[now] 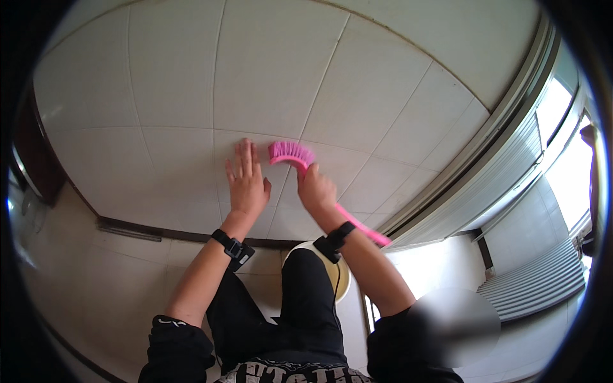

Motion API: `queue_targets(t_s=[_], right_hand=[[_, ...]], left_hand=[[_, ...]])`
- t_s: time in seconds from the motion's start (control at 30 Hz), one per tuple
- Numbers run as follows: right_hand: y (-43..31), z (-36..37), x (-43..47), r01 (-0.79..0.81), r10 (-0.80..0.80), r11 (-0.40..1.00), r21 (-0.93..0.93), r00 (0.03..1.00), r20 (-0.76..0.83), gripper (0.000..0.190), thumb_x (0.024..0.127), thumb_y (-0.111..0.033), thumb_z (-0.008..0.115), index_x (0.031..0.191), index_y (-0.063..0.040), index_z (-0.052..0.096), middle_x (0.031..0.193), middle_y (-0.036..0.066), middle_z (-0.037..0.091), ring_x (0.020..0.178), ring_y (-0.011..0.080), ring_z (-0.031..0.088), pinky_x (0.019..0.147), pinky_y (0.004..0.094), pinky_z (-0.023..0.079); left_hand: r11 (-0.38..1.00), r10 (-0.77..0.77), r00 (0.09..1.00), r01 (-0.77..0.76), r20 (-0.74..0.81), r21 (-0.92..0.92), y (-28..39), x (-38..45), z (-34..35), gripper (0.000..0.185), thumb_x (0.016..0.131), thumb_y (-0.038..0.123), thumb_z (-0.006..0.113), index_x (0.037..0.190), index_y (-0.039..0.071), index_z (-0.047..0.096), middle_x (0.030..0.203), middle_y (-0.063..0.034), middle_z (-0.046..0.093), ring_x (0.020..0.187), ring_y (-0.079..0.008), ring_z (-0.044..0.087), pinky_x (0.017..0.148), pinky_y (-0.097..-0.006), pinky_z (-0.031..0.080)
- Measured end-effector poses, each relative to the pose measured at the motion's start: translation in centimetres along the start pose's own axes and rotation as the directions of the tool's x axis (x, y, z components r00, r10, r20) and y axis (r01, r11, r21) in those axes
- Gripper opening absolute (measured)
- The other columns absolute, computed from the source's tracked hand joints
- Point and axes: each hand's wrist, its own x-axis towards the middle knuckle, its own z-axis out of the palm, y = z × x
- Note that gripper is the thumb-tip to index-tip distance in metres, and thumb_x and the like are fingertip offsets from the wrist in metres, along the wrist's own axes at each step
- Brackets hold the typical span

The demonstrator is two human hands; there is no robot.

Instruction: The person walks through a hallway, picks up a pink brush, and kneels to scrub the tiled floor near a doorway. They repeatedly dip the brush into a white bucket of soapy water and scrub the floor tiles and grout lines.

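My right hand (317,190) is closed round the handle of a pink long-handled scrub brush (291,152). The brush's bristles face up toward the light tiled wall (273,91), close to a grout line; whether they touch it I cannot tell. The far end of the handle sticks out below my right wrist. To the left of the brush head, my left hand (247,184) lies flat against the tiles with its fingers spread a little, holding nothing. Both wrists wear black straps with small devices.
A pale round basin (344,282) stands on the floor beside my knee, partly hidden by my leg. A sliding door frame (459,177) borders the wall at right, with a ribbed radiator (536,282) beyond. A dark skirting (191,235) runs along the wall's foot.
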Motion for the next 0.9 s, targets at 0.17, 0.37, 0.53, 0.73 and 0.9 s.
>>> queue_targets(t_s=[0.17,0.37,0.53,0.73,0.9], right_hand=[[-2.6,-11.0,4.4,0.094,-0.01,0.957,0.274,0.956,-0.294,0.039,0.101,-0.04,0.046,0.102,-0.002,0.054,0.078,0.028,0.066,0.074,0.0489,0.064,0.063,0.0581,0.05],[-7.0,-3.6,-0.8,0.003,0.0,0.998,0.061,0.999,-0.049,0.04,0.099,-0.042,0.05,0.103,-0.002,0.05,0.076,0.025,0.068,0.074,0.0446,0.068,0.066,0.0547,0.054],[-4.9,-0.2,-2.1,0.039,-0.055,0.989,0.139,0.993,0.108,0.039,0.099,-0.042,0.049,0.103,-0.003,0.05,0.075,0.025,0.068,0.073,0.0445,0.068,0.067,0.0553,0.054],[-4.0,-1.8,-1.5,-0.065,0.053,0.935,0.349,0.998,0.043,0.046,0.098,-0.044,0.047,0.098,0.0,0.059,0.084,0.027,0.068,0.08,0.048,0.066,0.073,0.0579,0.052],[-5.6,-5.3,-0.7,-0.09,0.112,0.953,0.288,0.992,-0.06,0.044,0.1,-0.041,0.047,0.096,0.0,0.063,0.086,0.03,0.066,0.081,0.0493,0.064,0.069,0.0585,0.05]], left_hand=[[1.0,-0.014,0.997,0.016,-0.076,0.025,-3.4,-2.3,-1.3,0.093,0.081,0.021,0.07,0.154,-0.001,0.018,0.162,-0.0193,0.012,0.15,-0.0384,0.016,0.115,-0.0595,0.023],[0.998,-0.056,0.996,0.056,-0.073,-0.006,-3.7,-1.7,-1.7,0.091,0.082,0.021,0.069,0.154,-0.002,0.018,0.162,-0.02,0.012,0.149,-0.0392,0.017,0.114,-0.059,0.026],[0.999,-0.025,0.992,0.028,-0.125,0.022,-4.9,-0.9,-3.4,0.091,0.082,0.02,0.07,0.153,-0.003,0.018,0.161,-0.0204,0.013,0.148,-0.0403,0.018,0.114,-0.0589,0.026],[0.999,-0.05,0.992,0.049,-0.116,-0.007,-5.0,-1.0,-4.9,0.089,0.082,0.018,0.069,0.153,-0.001,0.019,0.162,-0.0176,0.014,0.148,-0.0394,0.019,0.113,-0.0594,0.027],[1.0,-0.022,0.993,0.024,-0.119,0.012,-6.0,-0.7,-5.2,0.087,0.083,0.018,0.068,0.154,0.0,0.02,0.162,-0.0162,0.014,0.149,-0.0377,0.019,0.113,-0.0594,0.028]])
